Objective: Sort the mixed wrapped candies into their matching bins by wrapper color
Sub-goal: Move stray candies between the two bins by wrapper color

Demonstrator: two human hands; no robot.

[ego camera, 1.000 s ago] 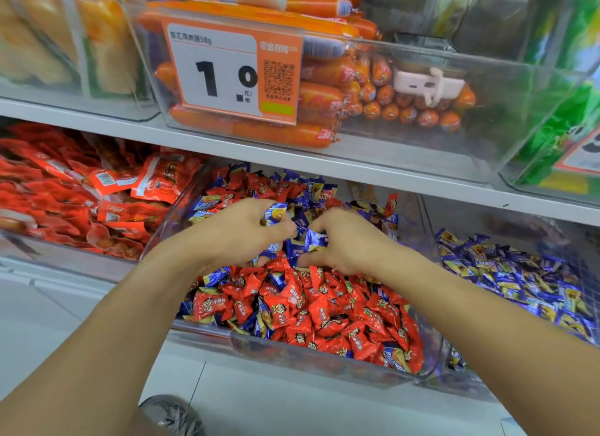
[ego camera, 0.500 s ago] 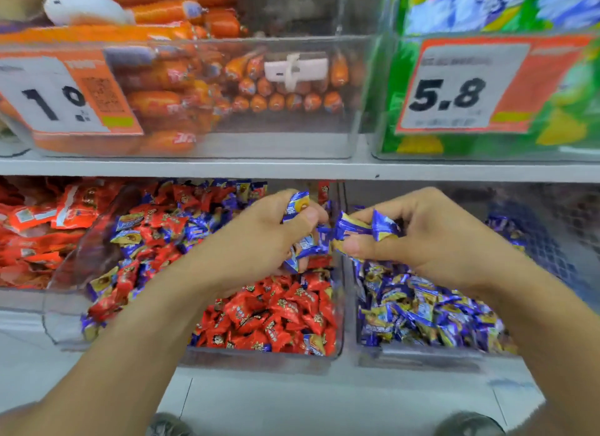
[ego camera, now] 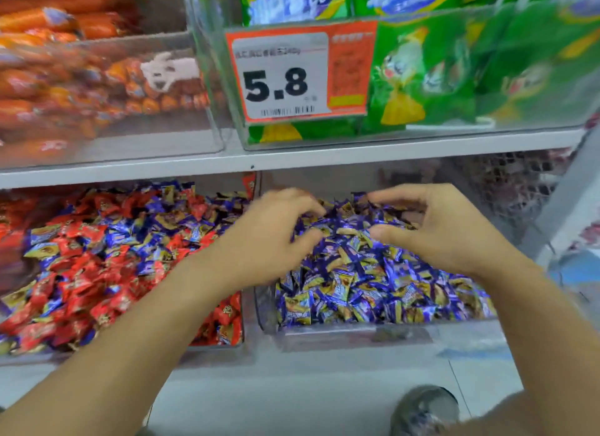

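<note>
At the near edge of the lower shelf (ego camera: 292,364) stand two clear bins. Both hands now hover over the right-hand blue bin (ego camera: 373,325), fingers spread and holding nothing; half a second ago each pinched blue-wrapped candies, so those have likely just dropped in. The left hand (ego camera: 276,234) and right hand (ego camera: 438,228) sit near the bin's far side. The mixed bin (ego camera: 211,346) to the left still shows blue candies (ego camera: 130,237) among red candies (ego camera: 74,273), so sorting remains.
</note>
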